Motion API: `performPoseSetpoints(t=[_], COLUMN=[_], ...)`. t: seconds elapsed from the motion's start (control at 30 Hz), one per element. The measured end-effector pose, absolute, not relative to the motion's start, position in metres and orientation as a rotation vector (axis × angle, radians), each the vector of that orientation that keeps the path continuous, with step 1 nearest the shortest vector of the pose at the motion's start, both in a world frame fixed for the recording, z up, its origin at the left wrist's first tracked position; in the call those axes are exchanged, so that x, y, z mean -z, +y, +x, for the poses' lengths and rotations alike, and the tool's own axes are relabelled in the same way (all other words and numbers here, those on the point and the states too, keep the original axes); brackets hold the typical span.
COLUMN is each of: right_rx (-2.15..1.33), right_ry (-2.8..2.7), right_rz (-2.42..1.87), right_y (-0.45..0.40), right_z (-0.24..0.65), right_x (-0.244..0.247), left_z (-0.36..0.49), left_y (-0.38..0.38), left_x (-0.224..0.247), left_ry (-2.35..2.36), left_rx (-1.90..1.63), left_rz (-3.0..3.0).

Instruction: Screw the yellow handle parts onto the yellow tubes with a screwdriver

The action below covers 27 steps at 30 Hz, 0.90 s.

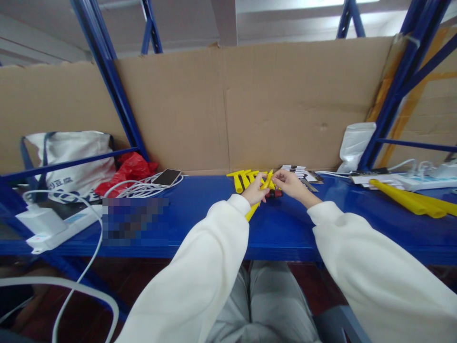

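Note:
My left hand [256,189] is closed around a long yellow tapered tube [253,212], its narrow end pointing up and away. Close beside that narrow end, my right hand [290,183] has its fingertips pinched together; whatever is between them is too small to make out. Several similar yellow tapered pieces [238,183] lie in a row on the blue table [207,209] just behind my left hand. Below my hands sits a small red and black object [274,194], partly covered by them.
Behind my right hand lies a stack of white and dark strips [298,170]. More yellow tubes [410,200] rest at the right, near a power strip [428,180]. To the left are a phone [167,177], coiled white cable [137,189], a red bag [130,171] and a cloth bag [80,159].

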State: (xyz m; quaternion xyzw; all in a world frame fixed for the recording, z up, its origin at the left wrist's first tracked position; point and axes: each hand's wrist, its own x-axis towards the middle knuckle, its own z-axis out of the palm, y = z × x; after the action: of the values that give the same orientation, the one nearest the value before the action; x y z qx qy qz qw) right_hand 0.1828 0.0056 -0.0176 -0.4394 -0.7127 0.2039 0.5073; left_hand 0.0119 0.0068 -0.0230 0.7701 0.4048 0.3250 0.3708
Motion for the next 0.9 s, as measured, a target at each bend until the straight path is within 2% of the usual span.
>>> performPoseSetpoints(t=[0.37,0.53,0.77,0.9], right_rx=[-0.575,-0.504,0.066,0.165], right_ry=[-1.695,-1.701,-1.677,-1.71], right_rz=[-1.049,-1.092,-1.633,-2.023], right_y=[0.001,0.003,0.02,0.023], right_z=[0.181,0.184,0.226,0.255], right_x=[0.014,0.015,0.01,0.011], left_z=[0.012,0.011,0.009,0.009], left_y=[0.004,0.003,0.005,0.005], left_x=[0.019,0.017,0.019,0.02], left_ry=[1.056,1.096,1.098,1.096], left_rx=[-0.807,-0.85,-0.905,-0.906], left_rz=[1.98,1.961,1.958,1.956])
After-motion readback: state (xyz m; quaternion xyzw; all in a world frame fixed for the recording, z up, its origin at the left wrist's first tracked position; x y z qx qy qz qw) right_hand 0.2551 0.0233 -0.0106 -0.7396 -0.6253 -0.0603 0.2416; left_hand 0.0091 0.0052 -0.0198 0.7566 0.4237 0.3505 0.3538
